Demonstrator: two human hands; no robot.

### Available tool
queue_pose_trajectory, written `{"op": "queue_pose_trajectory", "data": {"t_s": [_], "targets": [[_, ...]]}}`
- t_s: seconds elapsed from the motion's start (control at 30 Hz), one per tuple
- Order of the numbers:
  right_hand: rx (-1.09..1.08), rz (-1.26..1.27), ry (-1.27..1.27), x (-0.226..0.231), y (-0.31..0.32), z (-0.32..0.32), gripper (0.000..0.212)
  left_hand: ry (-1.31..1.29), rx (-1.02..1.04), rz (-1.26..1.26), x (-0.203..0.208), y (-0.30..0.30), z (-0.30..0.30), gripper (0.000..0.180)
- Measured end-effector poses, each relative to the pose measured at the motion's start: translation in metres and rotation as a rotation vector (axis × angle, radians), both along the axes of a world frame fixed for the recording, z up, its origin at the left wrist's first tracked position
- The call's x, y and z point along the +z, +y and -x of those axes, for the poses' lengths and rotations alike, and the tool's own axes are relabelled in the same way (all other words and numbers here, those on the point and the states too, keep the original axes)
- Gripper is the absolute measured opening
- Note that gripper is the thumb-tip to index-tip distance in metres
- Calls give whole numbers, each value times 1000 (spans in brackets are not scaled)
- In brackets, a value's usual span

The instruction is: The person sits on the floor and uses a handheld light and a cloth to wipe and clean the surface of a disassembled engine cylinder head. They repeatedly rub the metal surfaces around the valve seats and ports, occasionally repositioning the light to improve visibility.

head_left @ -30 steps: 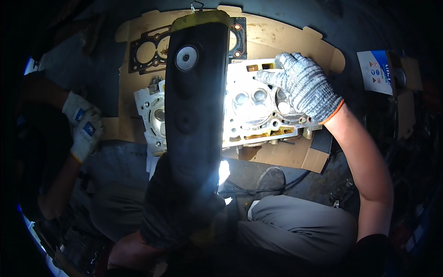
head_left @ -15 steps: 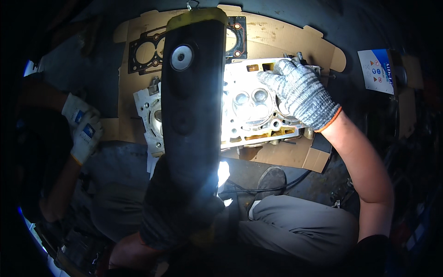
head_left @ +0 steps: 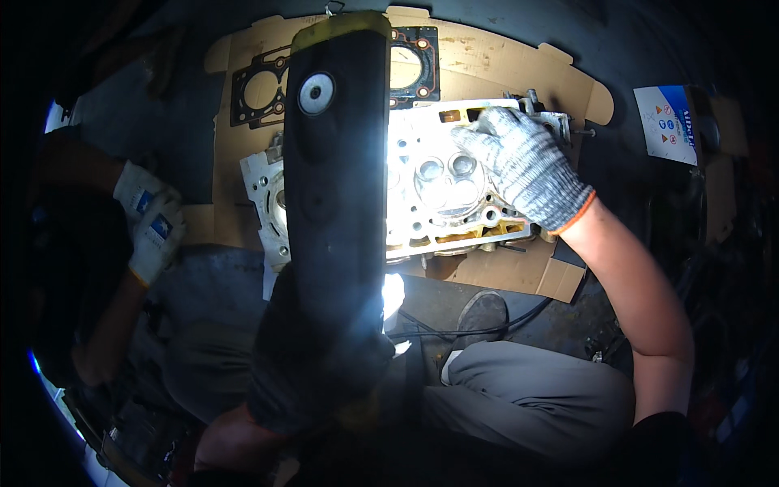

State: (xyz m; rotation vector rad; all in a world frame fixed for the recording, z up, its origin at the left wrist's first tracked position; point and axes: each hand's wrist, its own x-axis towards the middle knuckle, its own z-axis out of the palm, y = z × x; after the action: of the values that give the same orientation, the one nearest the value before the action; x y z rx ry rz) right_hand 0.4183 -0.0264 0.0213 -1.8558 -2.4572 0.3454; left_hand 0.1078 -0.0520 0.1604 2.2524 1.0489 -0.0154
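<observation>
My left hand [head_left: 320, 365], in a dark glove, is wrapped round the lower end of a long black work light [head_left: 337, 187] with a yellowish top edge. The lamp stands upright in front of me and shines on a silver cylinder head [head_left: 410, 195], hiding part of it. Round valves [head_left: 462, 165] show in the brightly lit face. My right hand [head_left: 535, 166], in a grey-and-white knitted glove with an orange cuff, lies over the right part of that face. Its thumb and fingers are bent but apart, with nothing visible in them.
Flattened cardboard [head_left: 519, 69] lies beneath the cylinder head. Behind the lamp is a black head gasket [head_left: 422, 69]. Another person's white-gloved hands [head_left: 154, 219] are together at the left. A white-and-blue box [head_left: 665, 122] stands at the right; a dark cable [head_left: 519, 322] crosses the floor.
The view has shifted slightly, so the cylinder head and cardboard appear a little further right. My right hand's fingers look more bent over the metal face. The work light stays in my left hand.
</observation>
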Motion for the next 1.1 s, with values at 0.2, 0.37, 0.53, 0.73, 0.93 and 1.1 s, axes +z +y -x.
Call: {"op": "queue_pose_trajectory", "data": {"t_s": [0.2,0.37,0.53,0.73,0.93,1.1], "targets": [[11,67,3,4,2,-1,31,-21,99,-1,-2,3,-6,46],[57,18,-75,6,5,-1,32,-4,-25,-36,3,5,-4,45],[21,68,-32,11,9,0,40,1,-12,-25,3,2,0,47],[74,55,-50,21,9,-7,49,-19,18,51,3,2,-2,48],[29,84,-29,17,15,-13,53,0,3,19,-2,0,-5,48],[92,25,-29,15,17,-20,59,-60,-59,-12,-1,1,-7,42]]}}
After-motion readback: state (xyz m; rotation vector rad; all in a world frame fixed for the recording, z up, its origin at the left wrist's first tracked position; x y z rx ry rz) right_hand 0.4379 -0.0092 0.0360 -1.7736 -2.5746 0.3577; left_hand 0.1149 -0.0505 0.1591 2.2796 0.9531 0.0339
